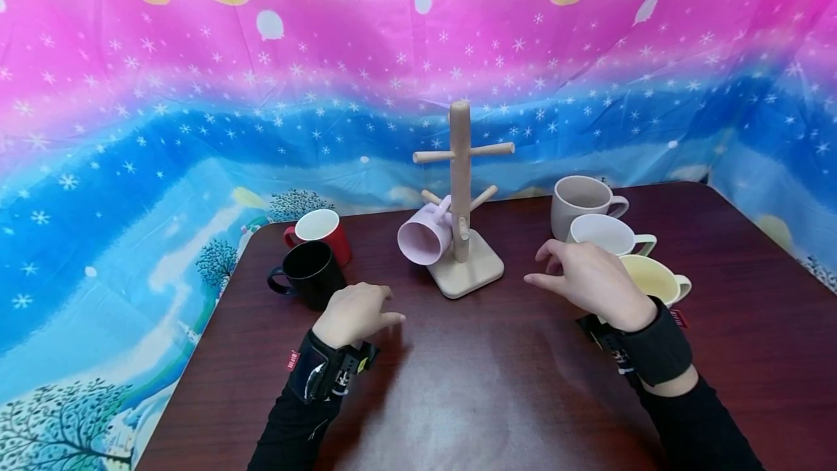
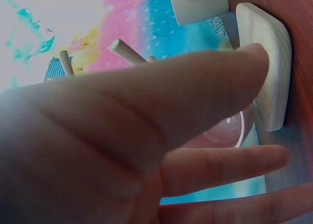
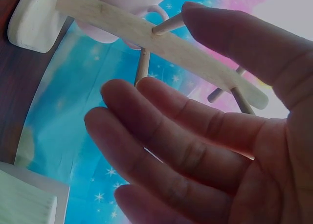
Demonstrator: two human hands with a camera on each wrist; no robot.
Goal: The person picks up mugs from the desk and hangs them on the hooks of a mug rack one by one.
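A wooden mug tree stands mid-table, and a pink mug hangs tilted from one of its lower pegs. My left hand hovers right by the black mug, thumb and fingers apart with nothing between them. Behind the black mug is a red mug with a white inside. On the other side, my right hand is held above the table, its fingers loosely bent around nothing, as the right wrist view shows. It partly covers a white mug and a yellow mug.
A grey mug stands at the back right, behind the white one. The dark wooden table ends at a printed cloth backdrop. Bare pegs stick out from the upper part of the mug tree.
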